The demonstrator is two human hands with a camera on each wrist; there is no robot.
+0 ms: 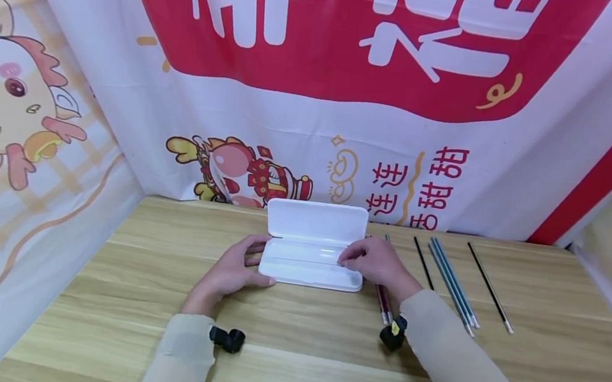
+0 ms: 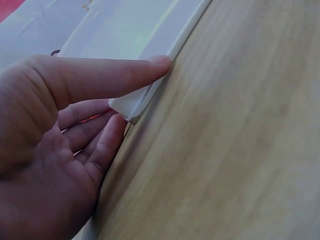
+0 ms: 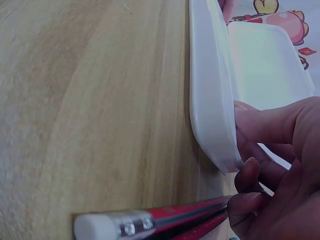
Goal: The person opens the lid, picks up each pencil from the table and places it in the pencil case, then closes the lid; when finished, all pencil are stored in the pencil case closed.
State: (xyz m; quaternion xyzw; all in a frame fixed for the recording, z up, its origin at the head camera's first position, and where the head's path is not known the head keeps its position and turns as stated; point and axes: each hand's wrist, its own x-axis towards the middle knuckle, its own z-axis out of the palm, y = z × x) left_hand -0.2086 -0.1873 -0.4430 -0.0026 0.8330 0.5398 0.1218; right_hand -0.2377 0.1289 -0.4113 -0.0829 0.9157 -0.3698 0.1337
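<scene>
A white pencil case point(image 1: 311, 274) lies open on the table, its lid point(image 1: 316, 222) raised at the back. My left hand point(image 1: 233, 265) holds the case's left end. In the left wrist view the thumb point(image 2: 120, 77) lies along the front edge and the other fingers touch the end. My right hand point(image 1: 375, 262) reaches over the right end, thumb and forefinger together inside the case. The right wrist view shows the thumb dipping behind the case wall point(image 3: 212, 85) and other fingers curled outside it. I cannot tell whether those fingertips pinch anything.
Red-and-black pencils point(image 1: 383, 305) with white erasers lie partly under my right hand. Farther right are a dark pencil point(image 1: 424, 260), blue-green pencils point(image 1: 453, 284) and a black pencil point(image 1: 489, 286). A printed cloth point(image 1: 314, 117) hangs behind the wooden table point(image 1: 301, 340).
</scene>
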